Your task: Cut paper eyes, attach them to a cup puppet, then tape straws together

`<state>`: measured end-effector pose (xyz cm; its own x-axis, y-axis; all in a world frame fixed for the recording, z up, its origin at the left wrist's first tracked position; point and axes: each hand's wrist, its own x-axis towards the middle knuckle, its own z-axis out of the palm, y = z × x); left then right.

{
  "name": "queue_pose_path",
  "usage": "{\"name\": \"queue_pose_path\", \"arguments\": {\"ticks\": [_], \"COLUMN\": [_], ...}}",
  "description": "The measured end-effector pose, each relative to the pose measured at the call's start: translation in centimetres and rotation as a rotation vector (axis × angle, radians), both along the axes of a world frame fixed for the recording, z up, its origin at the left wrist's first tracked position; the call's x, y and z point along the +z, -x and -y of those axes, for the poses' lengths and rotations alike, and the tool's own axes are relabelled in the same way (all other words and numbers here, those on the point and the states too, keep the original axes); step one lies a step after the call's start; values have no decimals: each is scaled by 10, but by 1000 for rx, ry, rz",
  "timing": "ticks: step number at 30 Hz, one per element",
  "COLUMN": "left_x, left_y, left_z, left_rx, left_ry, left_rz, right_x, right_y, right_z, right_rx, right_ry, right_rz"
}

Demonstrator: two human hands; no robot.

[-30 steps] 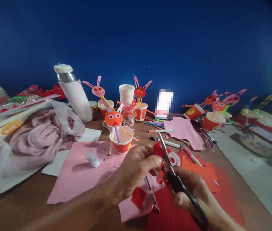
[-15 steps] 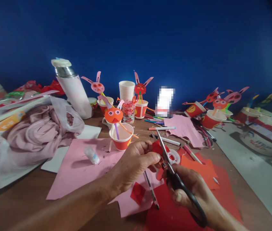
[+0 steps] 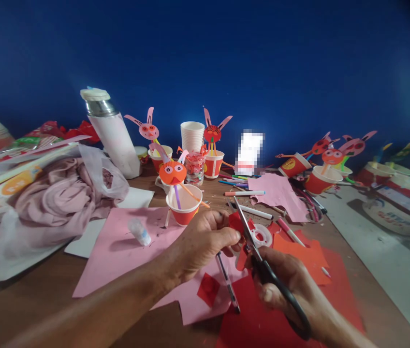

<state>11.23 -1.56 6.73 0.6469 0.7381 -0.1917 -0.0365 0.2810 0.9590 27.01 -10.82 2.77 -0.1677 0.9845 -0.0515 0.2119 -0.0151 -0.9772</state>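
Between its thumb and fingers, my left hand (image 3: pixel 210 237) pinches a small piece of red paper (image 3: pixel 236 222). My right hand (image 3: pixel 288 282) is wrapped round the black handles of the scissors (image 3: pixel 250 232), whose blades lie against the red paper. Below my hands, a pen (image 3: pixel 228 285) and a small red paper square (image 3: pixel 208 289) lie on pink paper (image 3: pixel 118 251). A roll of clear tape (image 3: pixel 263 235) is just beyond the scissors. Red sheets (image 3: pixel 256 314) and orange paper (image 3: pixel 299 253) spread under and beside my right hand.
A paper cup (image 3: pixel 184 210) with an orange paper face (image 3: pixel 172 173) stands ahead. Behind it are similar decorated cups, a stack of white cups (image 3: pixel 192 137) and a leaning white thermos (image 3: pixel 114 140). Left is a bundled cloth (image 3: pixel 52 193); a glue bottle (image 3: pixel 139 232) and several markers lie about.
The view has shifted slightly, moving the table items a little to the right. The red paper between my left fingers has turned slightly at the blades.
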Motion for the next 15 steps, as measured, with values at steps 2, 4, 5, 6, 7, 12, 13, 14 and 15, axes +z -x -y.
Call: {"name": "queue_pose_path", "arguments": {"ticks": [2, 4, 5, 6, 7, 12, 13, 14, 15], "left_x": [0, 0, 0, 1, 1, 2, 2, 1, 1], "left_y": [0, 1, 1, 2, 2, 5, 6, 6, 6], "left_z": [-1, -3, -3, -4, -5, -7, -6, -6, -7], "left_rx": [6, 5, -3, -19, -37, -135, -147, -156, -158], "left_ry": [-1, -8, -13, -21, -33, -89, -93, -95, -96], "left_rz": [-2, -3, -4, -5, -7, -1, 5, 10, 10], "right_x": [0, 1, 1, 2, 3, 4, 4, 4, 4], "right_y": [1, 2, 2, 2, 3, 0, 0, -1, -1], "right_z": [0, -1, -1, -2, -2, -3, -3, -3, -2], "right_rx": [-4, -14, -20, -25, -31, 11, 17, 19, 21], "right_ry": [-3, -3, -1, 2, 4, 25, 26, 26, 25], "right_rz": [9, 23, 29, 30, 31, 43, 48, 55, 63]}}
